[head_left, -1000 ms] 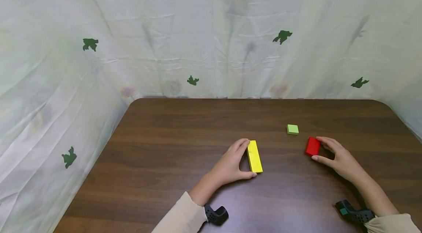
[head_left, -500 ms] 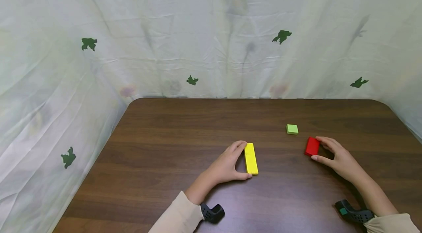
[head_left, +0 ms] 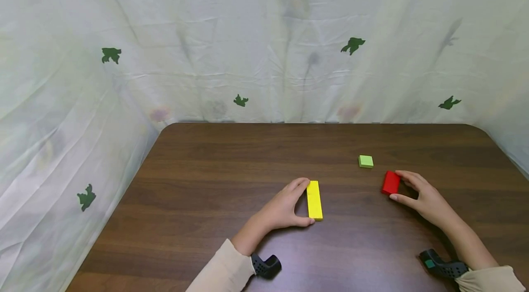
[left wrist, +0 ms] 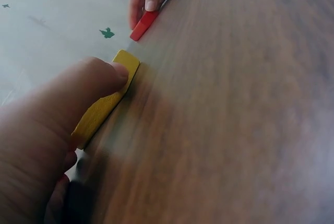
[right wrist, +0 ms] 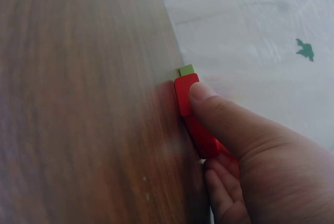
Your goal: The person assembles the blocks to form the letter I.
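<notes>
Yellow block (head_left: 315, 200) in curved left grip (head_left: 284, 207)

Dressed in plain cream left sleeve (head_left: 223, 270) and matching right sleeve (head_left: 489, 279), creased at cuff. Bare at left hand (head_left: 283, 208), right hand (head_left: 430, 202). Strapped with black left wrist mount (head_left: 266, 266), hook-shaped, perforated; likewise black right wrist mount (head_left: 448, 268), marked with small teal square.
</notes>
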### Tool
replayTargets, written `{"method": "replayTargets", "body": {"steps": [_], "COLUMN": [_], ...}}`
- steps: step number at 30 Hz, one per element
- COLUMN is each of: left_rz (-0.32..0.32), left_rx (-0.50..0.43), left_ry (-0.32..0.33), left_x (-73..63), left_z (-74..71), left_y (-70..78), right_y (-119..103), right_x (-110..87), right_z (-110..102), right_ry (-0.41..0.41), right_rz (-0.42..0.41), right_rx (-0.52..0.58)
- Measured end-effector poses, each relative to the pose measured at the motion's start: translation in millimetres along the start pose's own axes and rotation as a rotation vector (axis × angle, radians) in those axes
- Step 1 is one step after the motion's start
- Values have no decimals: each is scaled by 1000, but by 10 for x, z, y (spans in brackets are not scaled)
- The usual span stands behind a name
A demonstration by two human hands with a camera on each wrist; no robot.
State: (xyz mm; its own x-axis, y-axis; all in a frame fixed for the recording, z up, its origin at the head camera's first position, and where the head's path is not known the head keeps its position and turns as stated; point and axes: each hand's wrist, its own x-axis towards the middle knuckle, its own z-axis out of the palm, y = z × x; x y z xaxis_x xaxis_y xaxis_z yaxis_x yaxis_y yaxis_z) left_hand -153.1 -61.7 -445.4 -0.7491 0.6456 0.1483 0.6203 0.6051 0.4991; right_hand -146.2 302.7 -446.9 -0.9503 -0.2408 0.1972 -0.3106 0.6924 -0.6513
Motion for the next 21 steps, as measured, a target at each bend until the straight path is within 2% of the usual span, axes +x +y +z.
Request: {"method": "replayTargets", "body": {"steps": [15,21], "left_rz": [-7,-38], "left_rx": [21,-38], "left_ry": [-23,-38], "left_x": [-11,-18], "left_z": [-18,-22], "left_y": [2,-13], "right_y": [-22,-29], "right_x": [4,-1], "right_z": [-4,-5], "right_ry": [-5,-10], "right_rz": [10,17], "right_rx": [10,7]}}
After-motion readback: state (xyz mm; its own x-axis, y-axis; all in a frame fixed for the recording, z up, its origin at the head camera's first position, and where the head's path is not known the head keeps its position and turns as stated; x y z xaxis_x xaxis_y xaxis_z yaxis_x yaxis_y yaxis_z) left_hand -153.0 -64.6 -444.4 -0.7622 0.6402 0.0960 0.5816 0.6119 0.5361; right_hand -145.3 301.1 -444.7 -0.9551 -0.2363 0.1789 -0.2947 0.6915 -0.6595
